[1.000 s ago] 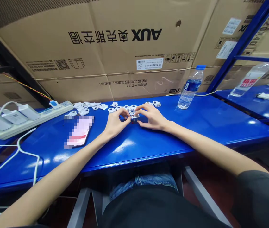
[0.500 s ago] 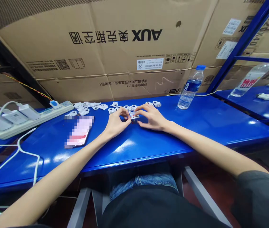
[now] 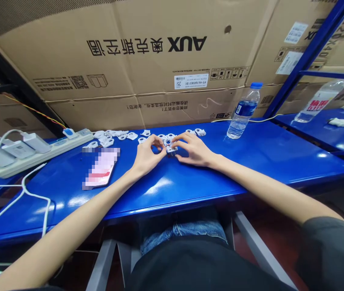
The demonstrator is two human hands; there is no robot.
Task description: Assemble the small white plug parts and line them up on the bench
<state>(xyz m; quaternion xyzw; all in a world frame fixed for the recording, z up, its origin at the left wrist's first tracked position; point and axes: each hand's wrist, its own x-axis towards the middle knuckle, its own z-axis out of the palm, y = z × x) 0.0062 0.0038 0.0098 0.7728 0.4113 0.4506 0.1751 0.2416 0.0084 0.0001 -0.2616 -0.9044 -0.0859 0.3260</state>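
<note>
A small white plastic part with a ring on top and a block-like base (image 3: 171, 150) is between my two hands, just above or on the blue table. My left hand (image 3: 148, 154) pinches it from the left with thumb and forefinger. From the right, my right hand (image 3: 195, 149) has its curled fingertips on the ring's side and the thumb low by the base. Fingers hide part of the piece. Close behind my hands lie a few more white ringed parts (image 3: 142, 140), and to the right of them is another white part (image 3: 200, 132).
More white parts (image 3: 107, 141) are heaped at the back left, near a power strip (image 3: 53, 150) with chargers and white cables. A phone (image 3: 102, 167) lies left of my hands. A water bottle (image 3: 242, 115) stands at the right, before a large cardboard box (image 3: 147, 72).
Both hands stay in nearly the same place around the white part. The left fingers and the part have shifted very slightly to the left.
</note>
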